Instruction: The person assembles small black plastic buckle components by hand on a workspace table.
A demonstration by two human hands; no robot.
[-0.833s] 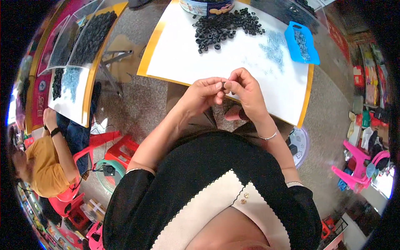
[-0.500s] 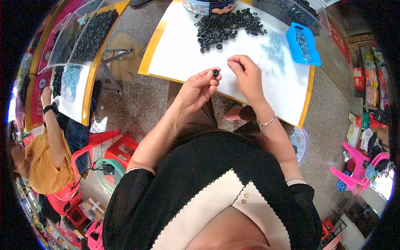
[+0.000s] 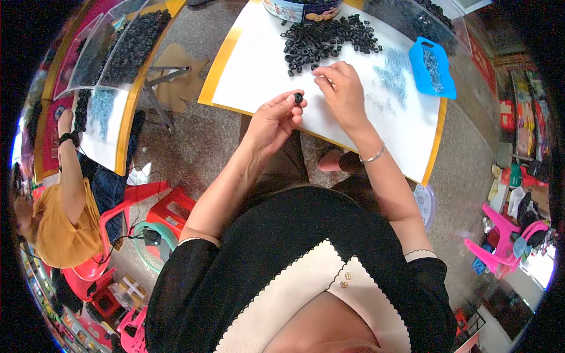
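Held between the thumb and fingers of my left hand (image 3: 272,120) is a small round black ring-shaped part (image 3: 298,97), its hole showing. My right hand (image 3: 346,97) hovers over the white tabletop (image 3: 253,70) to the right, thumb and index fingertips drawn close in a pinch. What lies between those fingertips, if anything, is too small to make out. Just beyond them sits a loose black ring (image 3: 314,67), at the near edge of a pile of black ring-shaped parts (image 3: 329,38). Right of the pile, tiny silvery-blue pieces (image 3: 390,76) are spread out.
A blue scoop-like tray (image 3: 419,67) holding more tiny pieces stands at the table's right. A round tub (image 3: 288,10) is at the far edge. On the left, a person in a yellow shirt (image 3: 69,220) sits at another table with clear bins of black parts (image 3: 138,47).
My right hand has moved forward and slightly left, toward the black pile. My left hand still grips the ring part, now slightly farther left. The view has shifted a little.
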